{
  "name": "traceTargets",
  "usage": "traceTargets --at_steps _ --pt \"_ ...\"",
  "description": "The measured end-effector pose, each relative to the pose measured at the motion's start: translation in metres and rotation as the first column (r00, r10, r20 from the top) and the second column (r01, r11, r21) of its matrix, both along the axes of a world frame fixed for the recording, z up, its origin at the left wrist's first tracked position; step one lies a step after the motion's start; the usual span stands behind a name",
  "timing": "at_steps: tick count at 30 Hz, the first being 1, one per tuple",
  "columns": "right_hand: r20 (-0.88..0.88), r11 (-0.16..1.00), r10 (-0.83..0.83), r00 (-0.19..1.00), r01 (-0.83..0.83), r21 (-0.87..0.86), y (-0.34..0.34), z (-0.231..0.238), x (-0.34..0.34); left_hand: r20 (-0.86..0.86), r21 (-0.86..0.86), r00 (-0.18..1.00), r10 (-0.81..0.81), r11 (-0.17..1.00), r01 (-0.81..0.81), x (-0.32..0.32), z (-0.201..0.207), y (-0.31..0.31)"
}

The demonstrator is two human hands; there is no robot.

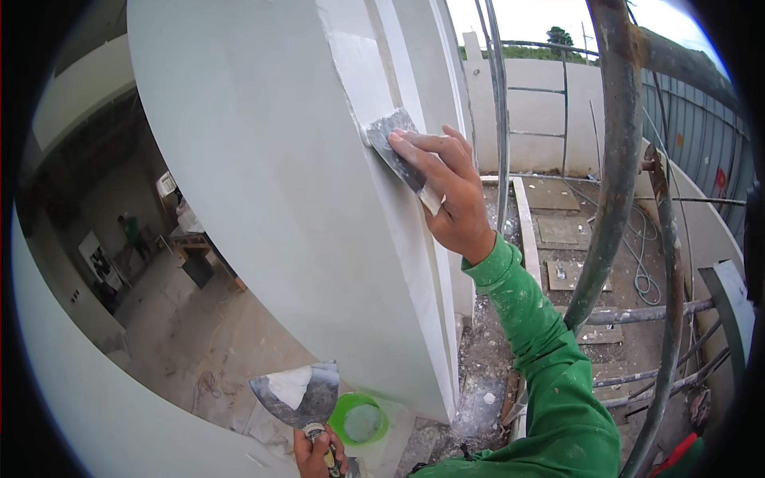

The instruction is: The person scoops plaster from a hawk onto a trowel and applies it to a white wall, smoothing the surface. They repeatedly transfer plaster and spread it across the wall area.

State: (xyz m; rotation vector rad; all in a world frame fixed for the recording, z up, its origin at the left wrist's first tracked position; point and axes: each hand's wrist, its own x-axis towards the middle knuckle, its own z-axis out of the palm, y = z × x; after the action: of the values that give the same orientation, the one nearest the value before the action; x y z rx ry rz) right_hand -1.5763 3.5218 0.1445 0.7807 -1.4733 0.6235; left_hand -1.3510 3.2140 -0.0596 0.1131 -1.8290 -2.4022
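My right hand (460, 199) is closed on a putty knife (392, 142), its fingers pressed along the grey blade. The blade lies against the corner edge of a pale wall (263, 175), where a strip of fresh white putty (358, 72) runs upward. Low in the picture, my left hand (312, 456) grips the handle of a wide putty knife (323, 396). A lump of white putty (290, 387) rests on that blade. Beyond it, a bright green bucket (339, 420) with pale material inside stands on the floor.
Scaffold tubes (610, 159) rise close to my right arm, with horizontal bars lower down. A hose (644, 279) lies on the ground among square slabs (562, 231). Metal fencing (701, 135) stands beyond. Through the opening at left are a table (191, 239) and another person (131, 231).
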Motion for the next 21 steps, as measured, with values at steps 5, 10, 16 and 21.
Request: traceTargets --at_steps 5,10,16,21 --pt "0.039 0.998 -0.053 0.998 0.054 -0.027 0.017 -0.020 0.030 0.041 -0.050 0.999 0.004 0.999 -0.002 -0.001 -0.014 -0.015" --pt "-0.161 0.988 0.156 0.975 -0.157 0.007 0.016 0.072 0.004 -0.099 0.135 0.989 -0.106 0.984 0.119 -0.009 0.003 -0.004" --pt "-0.166 0.995 0.026 0.986 -0.010 0.095 -0.004 0.089 0.003 -0.067 0.130 0.994 -0.089 0.987 0.097 -0.004 0.009 -0.003" --pt "0.088 1.000 0.000 0.996 -0.001 0.005 -0.023 -0.005 0.028 -0.040 0.101 0.994 -0.099 0.990 0.102 -0.003 0.013 -0.010"
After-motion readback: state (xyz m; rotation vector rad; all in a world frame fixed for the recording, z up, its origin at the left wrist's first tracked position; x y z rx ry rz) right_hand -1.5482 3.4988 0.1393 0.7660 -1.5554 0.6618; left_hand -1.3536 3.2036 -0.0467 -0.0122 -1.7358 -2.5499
